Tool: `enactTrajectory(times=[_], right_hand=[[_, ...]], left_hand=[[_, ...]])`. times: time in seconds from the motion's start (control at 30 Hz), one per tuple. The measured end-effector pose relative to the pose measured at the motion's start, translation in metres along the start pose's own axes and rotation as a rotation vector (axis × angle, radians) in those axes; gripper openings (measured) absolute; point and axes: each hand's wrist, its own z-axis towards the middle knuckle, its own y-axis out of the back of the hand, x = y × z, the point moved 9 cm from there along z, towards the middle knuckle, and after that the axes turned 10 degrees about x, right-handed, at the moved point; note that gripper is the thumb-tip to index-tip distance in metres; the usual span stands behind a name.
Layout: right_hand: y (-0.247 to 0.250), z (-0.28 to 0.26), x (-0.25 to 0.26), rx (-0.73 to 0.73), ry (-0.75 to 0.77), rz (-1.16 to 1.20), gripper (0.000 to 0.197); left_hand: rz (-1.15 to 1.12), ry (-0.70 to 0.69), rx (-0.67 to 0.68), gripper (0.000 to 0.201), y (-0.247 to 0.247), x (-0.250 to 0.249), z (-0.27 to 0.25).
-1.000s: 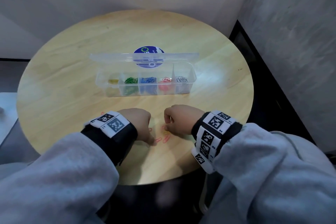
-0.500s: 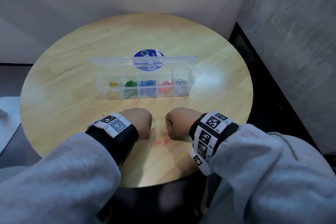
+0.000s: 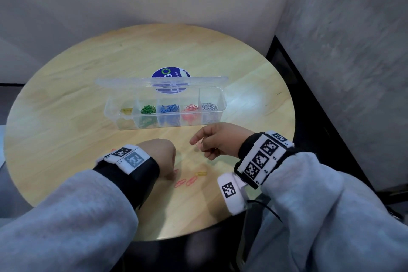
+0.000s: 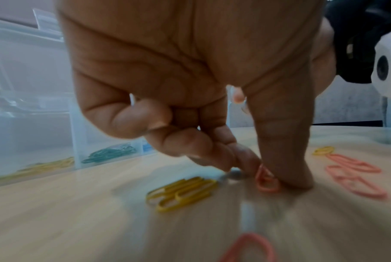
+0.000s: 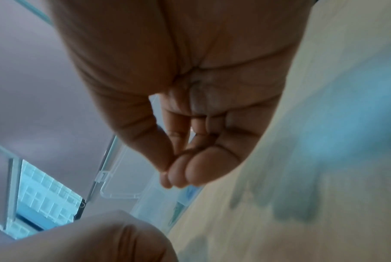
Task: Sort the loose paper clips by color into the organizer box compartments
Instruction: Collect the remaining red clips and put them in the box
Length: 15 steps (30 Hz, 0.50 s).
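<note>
2 hands over loose clips (image 3: 186, 181) (right hand (image 3: 217, 140) pinching 1 pink clip (image 3: 198, 143), left hand (image 4: 190, 88) pinching another (image 4: 266, 180)), organizer box (image 3: 165, 121) beyond.

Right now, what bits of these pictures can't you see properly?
- Head view: the left hand covers its own fingertips and any clip under them.
- Right wrist view: the right hand pinches its fingertips together, but blur hides the pink clip seen from the head.
- Left wrist view: a pink paper clip is cut off by the bottom edge.
- Head view: clips in the organizer box are too small to count.
</note>
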Motion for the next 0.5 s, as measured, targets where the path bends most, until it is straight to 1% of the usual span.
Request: enactTrajectory(times=[0.07,0.13,0.23,0.3,0.37,0.43,0.5], right_hand=[[-0.002,0.000,0.000,0.018,-0.010,0.082,0.030],[-0.003,0.000,-0.002,0.007,-0.030,0.130,0.031],[-0.012,0.001,-0.005,0.044,-0.068,0.097,0.027],[-0.018,0.000,-0.005,0.084,-0.082,-0.047,0.022],[-0.021,-0.001,-0.003,0.105,-0.089,-0.252,0.019],[-0.023,-0.002,-0.002,0.123,-0.095,-0.412,0.019],[-0.025,-0.003,-0.001,0.118,-0.100,-0.583,0.018]], left_hand=[[0.000,0.005,0.011,0.021,0.000,-0.001,0.000],[-0.007,0.017,0.012,0.021,-0.001,0.000,0.000],[-0.003,0.024,0.000,0.021,0.000,-0.002,-0.001],[0.009,0.016,-0.024,0.020,0.004,-0.003,-0.003],[-0.018,0.006,-0.054,0.016,0.012,-0.001,-0.008],[-0.119,-0.023,-0.080,0.007,0.023,0.004,-0.014],[-0.315,-0.089,-0.082,0.011,0.033,0.013,-0.019]])
